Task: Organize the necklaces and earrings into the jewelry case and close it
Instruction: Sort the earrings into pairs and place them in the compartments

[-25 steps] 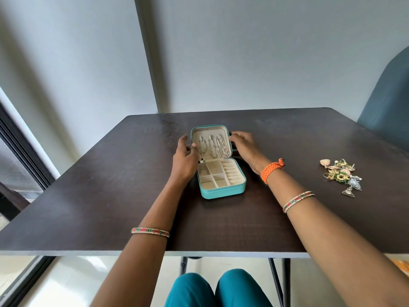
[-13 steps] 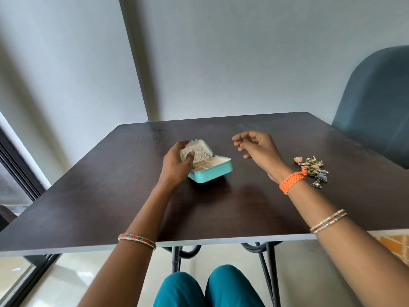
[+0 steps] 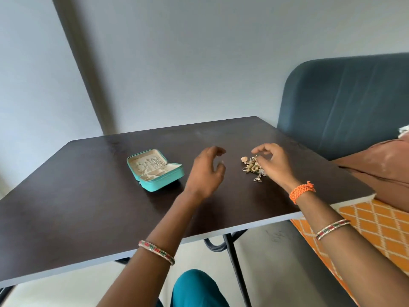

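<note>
Earring pile (image 3: 252, 167) beneath right-hand fingers (image 3: 263, 159); jewelry case (image 3: 155, 170) well left

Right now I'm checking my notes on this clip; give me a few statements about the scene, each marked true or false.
1. The jewelry case lies open on the table. True.
2. The left hand grips the case. False: it hovers apart from it, holding nothing.
3. The right hand is at the earring pile. True.
4. The pile lies left of the case. False: it lies to its right.
5. The case lid holds nothing. False: silver pieces show in it.
</note>
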Demonstrator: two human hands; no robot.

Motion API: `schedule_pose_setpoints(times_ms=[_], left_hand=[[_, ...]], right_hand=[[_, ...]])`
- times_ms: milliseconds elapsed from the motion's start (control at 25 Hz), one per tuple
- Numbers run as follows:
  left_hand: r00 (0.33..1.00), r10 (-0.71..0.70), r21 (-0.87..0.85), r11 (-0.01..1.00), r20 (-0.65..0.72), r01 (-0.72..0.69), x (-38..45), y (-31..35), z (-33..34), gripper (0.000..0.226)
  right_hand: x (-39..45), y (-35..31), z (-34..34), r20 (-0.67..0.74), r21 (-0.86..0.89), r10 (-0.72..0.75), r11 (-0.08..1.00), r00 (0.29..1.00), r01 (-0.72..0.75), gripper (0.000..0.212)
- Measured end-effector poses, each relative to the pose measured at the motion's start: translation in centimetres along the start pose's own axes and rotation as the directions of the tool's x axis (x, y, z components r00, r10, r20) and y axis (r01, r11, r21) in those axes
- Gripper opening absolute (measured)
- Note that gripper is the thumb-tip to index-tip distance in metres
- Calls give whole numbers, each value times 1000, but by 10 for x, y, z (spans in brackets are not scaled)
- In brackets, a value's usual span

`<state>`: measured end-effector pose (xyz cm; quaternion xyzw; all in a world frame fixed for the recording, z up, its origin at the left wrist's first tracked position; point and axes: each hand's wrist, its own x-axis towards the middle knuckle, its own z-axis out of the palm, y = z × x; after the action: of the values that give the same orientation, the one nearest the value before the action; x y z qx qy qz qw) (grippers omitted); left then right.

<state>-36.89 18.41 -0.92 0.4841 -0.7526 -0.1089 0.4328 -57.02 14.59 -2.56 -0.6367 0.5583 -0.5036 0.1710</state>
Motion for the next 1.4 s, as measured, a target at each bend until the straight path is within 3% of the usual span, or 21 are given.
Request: schedule_pose_setpoints(times_ms=[40, 160, 280, 480, 600, 760, 840, 1000, 1240, 1400], left_hand=[[997, -52, -39, 998, 62, 55, -2, -2, 14, 35], [959, -189, -2, 981, 211, 193, -4, -12, 43, 47], [960, -139, 279, 958, 242, 68, 8, -17, 53, 39], [966, -114, 285, 958, 234, 44, 30, -19, 67, 33], [973, -107, 219, 974, 206, 60, 36, -21, 73, 25], [980, -108, 115, 989, 166, 90, 35, -24, 72, 20], [981, -95, 120, 990, 170, 75, 35, -25, 72, 18], [975, -103, 124, 989, 196, 79, 35, -28, 72, 9], [970, -113, 124, 988, 216, 88, 35, -30, 73, 9], [979, -151, -32, 987, 135, 157, 33, -29, 72, 10]], right_hand=[[-4, 11, -7, 15, -86, 42, 995, 999, -40, 20], [-9, 25, -13, 158, -288, 149, 953, 976, -99, 42], [-10, 23, -1, 233, -534, 46, 841, 971, 88, 44], [-7, 27, -1, 216, -376, -86, 912, 973, 165, 28], [-4, 27, 0, 182, -222, -46, 971, 982, 86, 22], [-2, 23, 0, 136, -174, -24, 984, 990, 48, 21], [-3, 22, 1, 142, -206, -74, 973, 987, 103, 25], [-5, 21, 3, 244, -479, -135, 844, 960, 240, 18], [-6, 21, 3, 255, -481, -171, 831, 952, 278, 9], [-6, 23, 4, 172, -439, -301, 829, 938, 346, 4]])
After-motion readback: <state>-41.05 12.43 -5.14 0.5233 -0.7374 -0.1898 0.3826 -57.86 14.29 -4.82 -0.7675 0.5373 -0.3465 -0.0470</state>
